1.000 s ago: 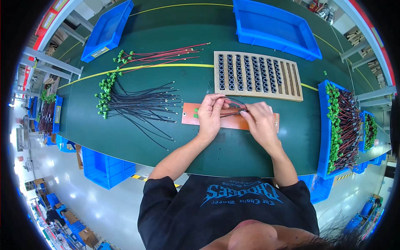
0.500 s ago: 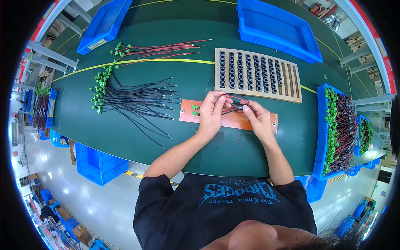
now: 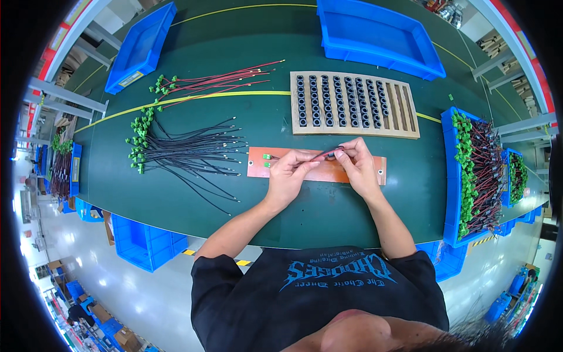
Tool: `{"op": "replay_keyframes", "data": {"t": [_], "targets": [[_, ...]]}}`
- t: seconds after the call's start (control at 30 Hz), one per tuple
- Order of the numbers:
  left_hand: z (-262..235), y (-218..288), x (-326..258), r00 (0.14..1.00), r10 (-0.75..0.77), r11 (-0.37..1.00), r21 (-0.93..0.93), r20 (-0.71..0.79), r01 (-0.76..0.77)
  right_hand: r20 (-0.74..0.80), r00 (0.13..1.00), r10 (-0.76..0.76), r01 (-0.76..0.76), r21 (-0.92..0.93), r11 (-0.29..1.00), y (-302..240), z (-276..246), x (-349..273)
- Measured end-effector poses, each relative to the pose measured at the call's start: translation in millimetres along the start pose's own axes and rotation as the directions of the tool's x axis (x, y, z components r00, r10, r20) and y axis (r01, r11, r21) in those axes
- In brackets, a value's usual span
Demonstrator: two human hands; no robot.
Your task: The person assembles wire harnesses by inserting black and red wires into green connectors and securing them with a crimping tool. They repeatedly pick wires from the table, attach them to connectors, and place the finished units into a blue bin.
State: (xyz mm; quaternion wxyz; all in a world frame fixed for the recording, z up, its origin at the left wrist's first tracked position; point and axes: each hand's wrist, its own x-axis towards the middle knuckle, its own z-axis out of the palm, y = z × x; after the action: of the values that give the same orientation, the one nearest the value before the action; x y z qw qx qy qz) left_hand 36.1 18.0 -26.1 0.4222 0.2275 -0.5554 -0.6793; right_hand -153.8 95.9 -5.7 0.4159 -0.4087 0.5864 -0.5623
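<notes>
Red and black wires [image 3: 322, 155] stretch between my two hands just above an orange-brown board [image 3: 372, 170]. My left hand [image 3: 287, 177] is closed, pinching the wires between thumb and fingers. Around their other end my right hand [image 3: 359, 167] is closed too, with a dark cylindrical core partly hidden at its fingertips. Two small green connectors [image 3: 267, 157] sit at the board's left end, beside my left hand. Behind the board lies a wooden tray [image 3: 402, 130] with rows of black ring cores [image 3: 337, 102]; its rightmost slots hold no cores.
Black wires [image 3: 193, 146] with green connectors lie at left, red wires [image 3: 229, 77] beyond them. Blue bins [image 3: 381, 56] stand at the back, another [image 3: 141, 50] at far left. On the right, a blue bin [image 3: 450, 193] holds finished-looking wire bundles. The table's front edge is near me.
My hands have drawn the looped wires lower and straighter. The left hand has turned and come down slightly; the right fingers have risen to pinch the wires. The view has shifted slightly.
</notes>
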Motion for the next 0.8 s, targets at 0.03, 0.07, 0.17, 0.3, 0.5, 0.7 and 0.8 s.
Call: {"op": "replay_keyframes", "data": {"t": [0.03, 0.07, 0.17, 0.3, 0.5, 0.7, 0.8], "targets": [[-0.7, 0.8, -0.3, 1.000, -0.002, 0.998, 0.058, 0.021, 0.001, -0.009, 0.999, -0.034, 0.034, -0.010, 0.999, 5.6, -1.1, 0.3], [-0.8, 4.4, -0.4, 0.999, -0.003, 0.993, 0.116, 0.038, -0.001, -0.014, 0.998, -0.068, 0.068, -0.022, 0.997, 7.0, -1.0, 0.6], [-1.1, 4.4, 1.4, 0.998, 0.055, 0.974, 0.219, 0.040, -0.062, 0.042, 0.999, 0.001, -0.001, 0.005, 1.000, 5.0, -9.9, -1.4], [-6.4, -4.5, 5.1, 0.999, 0.022, 0.967, 0.254, 0.030, -0.029, 0.089, 0.992, -0.086, 0.081, 0.057, 0.995, 12.2, -13.1, -1.4], [5.7, 6.2, 17.5, 0.972, 0.177, 0.886, 0.406, 0.154, -0.226, 0.141, 0.980, -0.138, 0.132, 0.049, 0.990, 11.6, -12.8, -2.5], [4.5, 2.8, 27.0, 0.975, -0.146, 0.984, 0.130, 0.171, 0.124, 0.166, 0.985, -0.055, 0.072, -0.099, 0.992, -8.7, -14.6, -3.0], [4.9, 1.9, 25.2, 0.974, -0.187, 0.982, -0.012, 0.130, 0.190, 0.188, 0.982, -0.013, 0.033, -0.107, 0.994, -14.7, -22.8, -5.4]]}}
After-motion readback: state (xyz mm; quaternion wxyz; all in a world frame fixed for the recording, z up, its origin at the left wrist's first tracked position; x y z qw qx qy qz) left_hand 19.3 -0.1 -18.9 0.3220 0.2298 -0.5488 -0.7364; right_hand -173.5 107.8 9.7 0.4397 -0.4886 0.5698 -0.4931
